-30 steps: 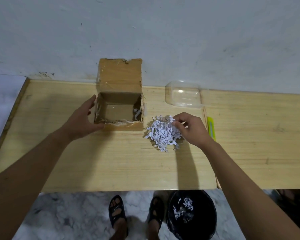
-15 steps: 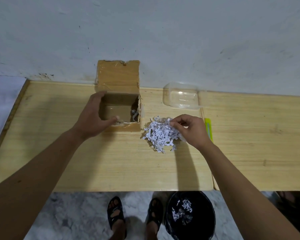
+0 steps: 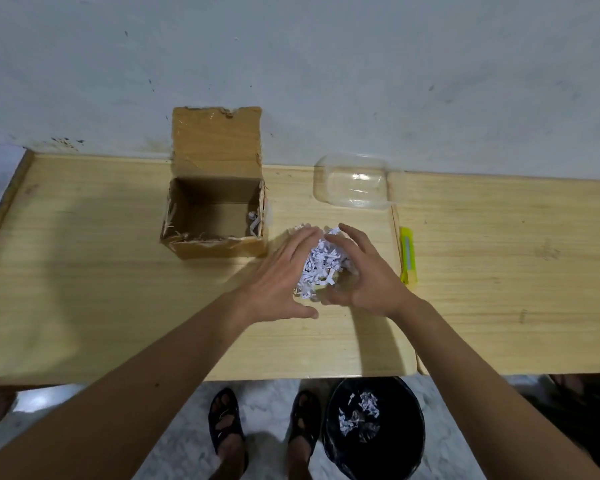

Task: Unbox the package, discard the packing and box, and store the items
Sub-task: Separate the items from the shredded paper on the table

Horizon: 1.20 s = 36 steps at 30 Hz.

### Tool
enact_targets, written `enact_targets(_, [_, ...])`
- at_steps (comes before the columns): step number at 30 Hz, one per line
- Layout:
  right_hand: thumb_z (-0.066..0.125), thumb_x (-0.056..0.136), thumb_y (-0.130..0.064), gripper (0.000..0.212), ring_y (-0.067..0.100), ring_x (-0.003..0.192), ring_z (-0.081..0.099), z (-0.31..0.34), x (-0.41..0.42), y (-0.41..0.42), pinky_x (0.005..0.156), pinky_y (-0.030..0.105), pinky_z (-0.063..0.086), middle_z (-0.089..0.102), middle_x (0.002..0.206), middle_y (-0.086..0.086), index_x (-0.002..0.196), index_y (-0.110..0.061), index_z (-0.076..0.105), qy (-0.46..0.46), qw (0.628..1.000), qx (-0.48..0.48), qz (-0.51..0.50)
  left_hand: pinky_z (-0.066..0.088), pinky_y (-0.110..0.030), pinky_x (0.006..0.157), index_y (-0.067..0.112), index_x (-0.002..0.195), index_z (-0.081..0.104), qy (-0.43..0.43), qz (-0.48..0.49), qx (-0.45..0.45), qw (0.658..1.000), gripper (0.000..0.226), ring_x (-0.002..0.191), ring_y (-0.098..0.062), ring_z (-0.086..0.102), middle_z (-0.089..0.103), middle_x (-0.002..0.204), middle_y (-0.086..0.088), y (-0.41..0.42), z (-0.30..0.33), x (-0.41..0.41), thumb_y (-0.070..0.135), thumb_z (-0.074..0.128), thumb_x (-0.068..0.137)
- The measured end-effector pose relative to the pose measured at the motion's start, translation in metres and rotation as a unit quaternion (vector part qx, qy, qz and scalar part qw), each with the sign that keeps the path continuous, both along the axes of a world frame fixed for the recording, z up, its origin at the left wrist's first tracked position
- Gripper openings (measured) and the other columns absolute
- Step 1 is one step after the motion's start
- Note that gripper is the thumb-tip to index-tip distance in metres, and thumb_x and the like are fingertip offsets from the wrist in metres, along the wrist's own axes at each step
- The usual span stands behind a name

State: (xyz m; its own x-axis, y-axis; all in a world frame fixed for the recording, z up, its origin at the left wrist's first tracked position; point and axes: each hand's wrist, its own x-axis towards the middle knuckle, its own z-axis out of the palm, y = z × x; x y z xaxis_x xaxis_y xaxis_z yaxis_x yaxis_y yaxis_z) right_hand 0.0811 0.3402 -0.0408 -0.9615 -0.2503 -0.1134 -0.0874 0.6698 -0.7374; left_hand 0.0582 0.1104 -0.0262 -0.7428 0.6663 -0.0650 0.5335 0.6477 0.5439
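Note:
A pile of white shredded paper (image 3: pixel 321 261) lies on the wooden table (image 3: pixel 101 289), right of an open cardboard box (image 3: pixel 215 216). My left hand (image 3: pixel 281 278) cups the pile from its left side, fingers spread. On the pile's right side my right hand (image 3: pixel 364 275) curls around it. Both hands touch the shreds and enclose them between the palms. The box has its lid flap standing up against the wall, and a few white shreds remain in its right corner.
A clear plastic container (image 3: pixel 352 183) stands at the back by the wall. A yellow utility knife (image 3: pixel 407 256) lies just right of my right hand. Below the table's front edge sits a black bin (image 3: pixel 374 431) with some shreds inside, next to my sandalled feet.
My left hand left the box and moved right to the paper pile. My right hand shifted from pinching the pile's top to cupping its right side.

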Motion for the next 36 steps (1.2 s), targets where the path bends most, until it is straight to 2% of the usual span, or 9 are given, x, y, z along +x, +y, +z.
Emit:
enact_targets(4, [0.1,0.057,-0.041,0.124,0.016,0.153,0.03,-0.025,-0.002,0.004,0.111,0.033,0.045,0.014,0.168,0.001,0.159,-0.032,0.031,-0.008,0.999,0.033,0.022,0.001,-0.035,0.13,0.016,0.162,-0.017,-0.008,0.01,-0.066,0.998,0.159,0.159,-0.015,-0.015,-0.014,0.173,0.0,0.002,-0.033,-0.006,0.061,0.093,0.056])
enact_targets(7, [0.097,0.061,-0.038,0.111,0.02,0.142,0.045,-0.031,-0.005,0.001,0.109,0.044,0.048,0.039,0.156,0.002,0.155,-0.024,0.041,0.009,0.999,0.038,0.012,0.015,-0.043,0.131,0.013,0.165,0.007,-0.051,0.036,-0.017,0.998,0.142,0.159,-0.018,0.01,0.013,0.171,-0.004,0.006,-0.04,-0.014,0.05,0.095,0.06])
enact_targets(11, [0.093,0.068,-0.034,0.081,0.012,0.117,0.061,-0.017,-0.014,-0.002,0.099,0.032,0.051,0.061,0.129,-0.003,0.14,-0.022,0.059,0.023,0.999,-0.01,-0.03,0.045,-0.048,0.112,0.011,0.152,0.045,-0.053,0.069,0.091,0.992,0.095,0.136,-0.025,0.053,0.054,0.148,-0.008,0.005,-0.041,-0.027,0.031,0.093,0.073])
enact_targets(16, [0.087,0.078,-0.017,0.053,0.014,0.093,0.067,-0.009,-0.029,0.002,0.09,0.033,0.056,0.068,0.108,-0.006,0.128,-0.016,0.068,0.003,0.997,-0.035,-0.074,0.054,-0.031,0.096,0.007,0.139,0.06,-0.089,0.118,0.154,0.977,0.059,0.113,-0.018,0.067,0.07,0.125,-0.008,0.013,-0.034,-0.042,0.003,0.081,0.084])
enact_targets(20, [0.091,0.077,-0.026,0.051,0.01,0.085,0.069,-0.004,-0.047,0.007,0.08,0.018,0.054,0.072,0.101,-0.007,0.123,-0.016,0.07,-0.026,0.994,-0.063,-0.091,0.057,-0.029,0.086,0.01,0.13,0.066,-0.128,0.17,0.172,0.962,0.046,0.102,-0.018,0.071,0.075,0.113,-0.003,0.027,-0.037,-0.051,0.004,0.079,0.086])
enact_targets(23, [0.09,0.078,-0.03,0.044,0.009,0.081,0.073,-0.009,-0.059,0.011,0.076,0.02,0.057,0.077,0.098,-0.003,0.117,-0.018,0.072,-0.032,0.992,-0.078,-0.094,0.051,-0.012,0.085,0.006,0.133,0.065,-0.152,0.22,0.181,0.947,0.05,0.105,-0.018,0.069,0.072,0.115,0.0,0.036,-0.042,-0.061,0.001,0.079,0.086])
enact_targets(29, [0.089,0.079,-0.028,0.029,0.012,0.081,0.07,-0.016,-0.07,0.015,0.073,0.033,0.055,0.077,0.089,-0.004,0.103,-0.021,0.077,-0.01,0.997,-0.026,-0.069,0.057,-0.04,0.101,0.003,0.134,0.064,-0.177,0.264,0.177,0.931,0.052,0.112,-0.021,0.071,0.074,0.123,-0.01,0.037,-0.055,-0.075,0.001,0.08,0.085])
enact_targets(33, [0.091,0.074,-0.034,0.056,0.019,0.108,0.061,-0.021,-0.061,0.021,0.09,0.039,0.053,0.067,0.115,-0.01,0.125,-0.028,0.07,0.027,0.996,-0.033,-0.079,0.058,-0.042,0.1,0.006,0.135,0.065,-0.174,0.274,0.171,0.93,0.052,0.112,-0.019,0.071,0.075,0.123,-0.008,0.037,-0.061,-0.076,0.004,0.08,0.085])
enact_targets(36, [0.091,0.073,-0.037,0.07,0.018,0.117,0.055,-0.015,-0.048,0.025,0.091,0.026,0.047,0.056,0.132,-0.008,0.137,-0.031,0.061,0.074,0.99,-0.039,-0.115,0.058,-0.041,0.101,0.006,0.136,0.064,-0.177,0.279,0.169,0.929,0.054,0.113,-0.019,0.071,0.074,0.125,-0.008,0.037,-0.062,-0.077,0.004,0.08,0.085])
